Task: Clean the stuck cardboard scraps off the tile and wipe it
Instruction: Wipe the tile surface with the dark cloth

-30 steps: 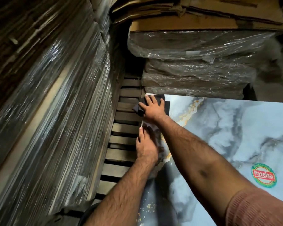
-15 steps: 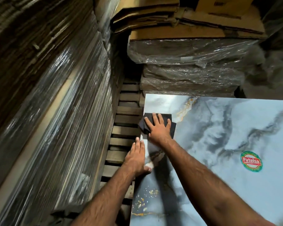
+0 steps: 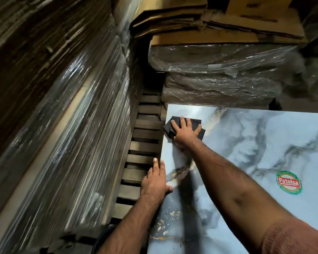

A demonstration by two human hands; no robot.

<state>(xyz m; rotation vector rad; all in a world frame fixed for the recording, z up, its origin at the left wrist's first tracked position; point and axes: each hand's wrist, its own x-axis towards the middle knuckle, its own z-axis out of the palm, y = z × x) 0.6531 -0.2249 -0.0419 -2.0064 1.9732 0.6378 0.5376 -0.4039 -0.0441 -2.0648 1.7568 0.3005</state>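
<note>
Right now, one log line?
phase: wiping | right hand: flat on dark cloth, tile far-left corner | left hand: on tile's left edge | scraps: near left edge

Support: we see a slatted wooden pallet (image 3: 144,143) running along the tile's left edge.
On it: we find the tile (image 3: 246,143) lying flat on the pallet.
Left of tile: a wrapped stack (image 3: 72,134) rises from the pallet.
Beyond tile: wrapped bundles (image 3: 218,83) sit at its far edge, cardboard (image 3: 209,21) on top.
</note>
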